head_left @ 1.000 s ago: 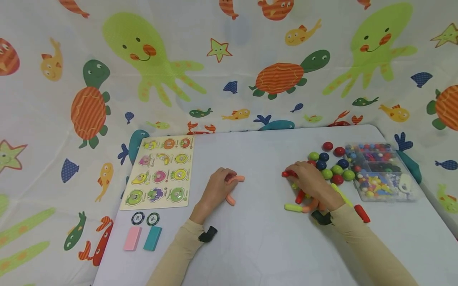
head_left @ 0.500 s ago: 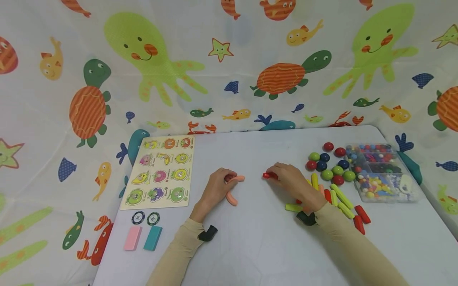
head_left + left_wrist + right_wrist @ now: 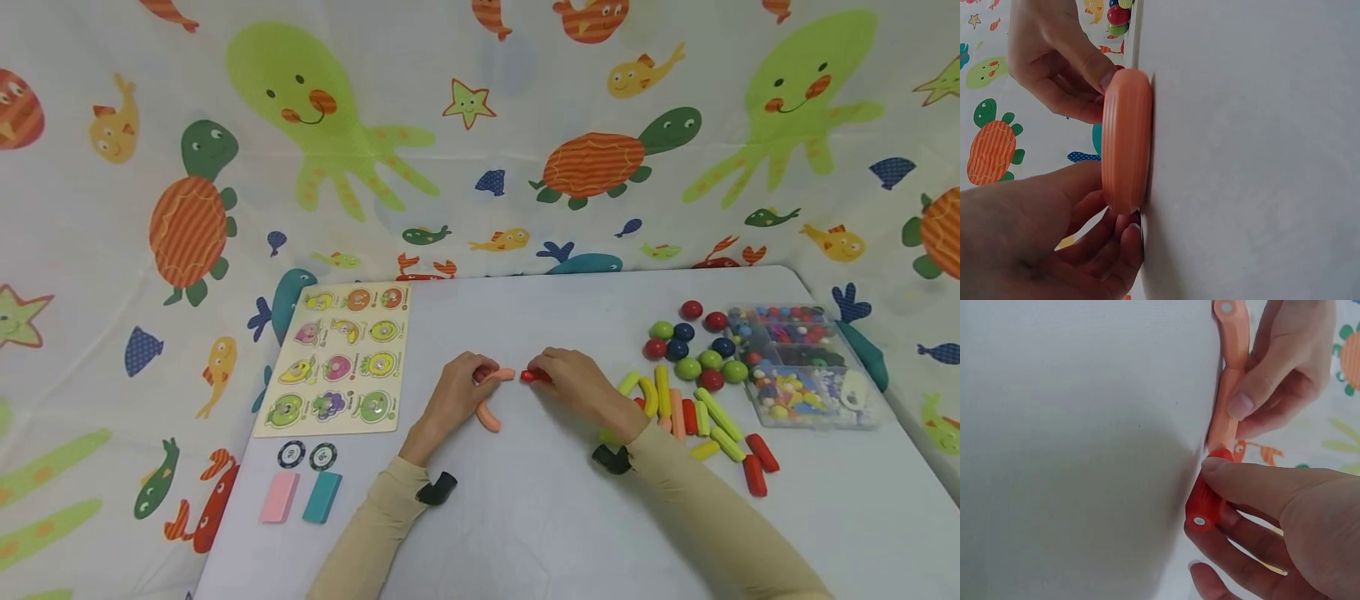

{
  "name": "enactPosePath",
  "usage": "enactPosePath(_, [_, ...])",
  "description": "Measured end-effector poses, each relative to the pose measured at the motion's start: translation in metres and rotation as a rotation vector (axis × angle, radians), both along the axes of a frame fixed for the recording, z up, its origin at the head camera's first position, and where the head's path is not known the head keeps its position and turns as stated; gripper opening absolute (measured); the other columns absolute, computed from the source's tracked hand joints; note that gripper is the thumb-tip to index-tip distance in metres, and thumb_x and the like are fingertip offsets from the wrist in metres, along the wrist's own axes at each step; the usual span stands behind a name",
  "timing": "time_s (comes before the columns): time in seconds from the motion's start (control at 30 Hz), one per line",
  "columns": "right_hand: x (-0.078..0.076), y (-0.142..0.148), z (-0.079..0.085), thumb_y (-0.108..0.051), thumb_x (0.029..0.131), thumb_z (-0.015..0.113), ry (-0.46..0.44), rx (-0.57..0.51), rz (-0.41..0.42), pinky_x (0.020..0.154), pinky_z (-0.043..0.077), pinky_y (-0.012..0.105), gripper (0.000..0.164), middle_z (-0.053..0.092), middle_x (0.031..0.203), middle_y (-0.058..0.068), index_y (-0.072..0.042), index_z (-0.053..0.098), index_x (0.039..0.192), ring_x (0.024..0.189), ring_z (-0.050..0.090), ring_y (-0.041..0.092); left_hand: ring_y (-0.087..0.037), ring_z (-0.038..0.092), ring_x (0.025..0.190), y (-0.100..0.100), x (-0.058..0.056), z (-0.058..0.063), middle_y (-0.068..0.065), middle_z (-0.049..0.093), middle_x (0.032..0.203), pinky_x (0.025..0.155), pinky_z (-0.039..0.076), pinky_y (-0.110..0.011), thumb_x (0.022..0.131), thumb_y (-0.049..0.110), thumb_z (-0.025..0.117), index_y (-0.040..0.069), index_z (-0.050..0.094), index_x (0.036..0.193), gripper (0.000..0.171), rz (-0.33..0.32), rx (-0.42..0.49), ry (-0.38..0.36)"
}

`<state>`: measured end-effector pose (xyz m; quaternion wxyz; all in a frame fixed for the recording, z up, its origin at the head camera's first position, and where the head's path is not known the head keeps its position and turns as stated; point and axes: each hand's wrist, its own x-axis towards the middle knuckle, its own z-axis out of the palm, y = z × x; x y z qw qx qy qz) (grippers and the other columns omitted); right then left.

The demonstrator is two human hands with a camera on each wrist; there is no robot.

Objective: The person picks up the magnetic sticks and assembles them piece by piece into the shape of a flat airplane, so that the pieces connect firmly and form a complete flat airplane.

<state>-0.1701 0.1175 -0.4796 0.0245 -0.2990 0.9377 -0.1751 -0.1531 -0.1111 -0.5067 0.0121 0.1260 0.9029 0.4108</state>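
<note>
Between thumb and fingers my left hand (image 3: 456, 398) pinches a straight orange magnetic stick (image 3: 1225, 412) on the white table. A curved orange magnetic stick (image 3: 488, 417) joins its near end; it fills the middle of the left wrist view and hides part of the work behind it. My right hand (image 3: 581, 385) pinches a short red magnetic stick (image 3: 1205, 499), a silvery disc showing in its end. The red stick's other end lies very close to the straight orange stick's free end; whether they touch I cannot tell.
Loose red, yellow, green and orange sticks (image 3: 663, 392) lie beside my right forearm. Behind them are several coloured balls (image 3: 687, 369) and a divided bead box (image 3: 806, 367). At left are a fruit puzzle board (image 3: 330, 358), two chips (image 3: 291, 454), and a pink block (image 3: 280, 497) and teal block (image 3: 322, 497).
My right hand has carried the red stick leftward from the loose stick pile to the orange sticks. The left hand stays in place, holding the orange stick.
</note>
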Motion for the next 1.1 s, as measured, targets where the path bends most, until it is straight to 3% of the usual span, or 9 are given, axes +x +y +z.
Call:
enactPosePath(0.3, [-0.0002, -0.0042, -0.0021, -0.016, 0.090, 0.078, -0.012, -0.008, 0.007, 0.089, 0.057, 0.039, 0.028, 0.072, 0.105, 0.005, -0.008, 0.074, 0.116, 0.093, 0.067, 0.020, -0.013, 0.058, 0.082, 0.0002, -0.0008, -0.0010, -0.005, 0.065, 0.093, 0.073, 0.049, -0.024, 0.093, 0.017, 0.075, 0.006, 0.074, 0.108, 0.019, -0.001, 0.007, 0.009])
enactPosePath(0.5, [-0.0015, -0.0060, -0.0038, -0.019, 0.088, 0.080, 0.025, -0.003, 0.004, 0.085, 0.054, 0.038, 0.030, 0.073, 0.103, 0.005, -0.008, 0.074, 0.115, 0.093, 0.063, 0.022, -0.012, 0.057, 0.081, -0.0003, 0.0004, -0.0006, -0.005, 0.065, 0.092, 0.072, 0.048, -0.023, 0.092, 0.018, 0.076, 0.006, 0.074, 0.108, 0.020, -0.010, 0.006, 0.016])
enactPosePath(0.77, [-0.0013, -0.0061, -0.0045, -0.019, 0.090, 0.078, 0.032, -0.042, 0.008, 0.083, 0.058, 0.034, 0.044, 0.068, 0.103, 0.007, -0.008, 0.064, 0.130, 0.087, 0.064, 0.018, -0.012, 0.056, 0.081, -0.0008, -0.0009, -0.0019, -0.004, 0.064, 0.092, 0.071, 0.047, -0.023, 0.092, 0.018, 0.076, 0.006, 0.073, 0.110, 0.021, -0.008, -0.009, 0.021])
enactPosePath(1.0, [-0.0008, -0.0050, -0.0056, -0.010, 0.091, 0.076, -0.004, -0.143, 0.044, 0.088, 0.058, 0.032, 0.029, 0.064, 0.108, 0.008, -0.005, 0.067, 0.118, 0.094, 0.066, 0.017, -0.013, 0.057, 0.082, -0.0010, -0.0005, -0.0012, -0.005, 0.065, 0.092, 0.072, 0.048, -0.024, 0.092, 0.018, 0.076, 0.006, 0.073, 0.111, 0.022, -0.014, -0.005, 0.018])
enactPosePath(1.1, [-0.0001, -0.0048, -0.0051, -0.011, 0.090, 0.077, -0.024, -0.148, 0.023, 0.087, 0.058, 0.033, 0.024, 0.067, 0.105, 0.006, -0.006, 0.069, 0.113, 0.092, 0.065, 0.016, -0.013, 0.057, 0.082, -0.0012, -0.0003, -0.0014, -0.005, 0.065, 0.092, 0.072, 0.048, -0.023, 0.093, 0.018, 0.075, 0.006, 0.073, 0.112, 0.023, -0.018, -0.005, 0.016])
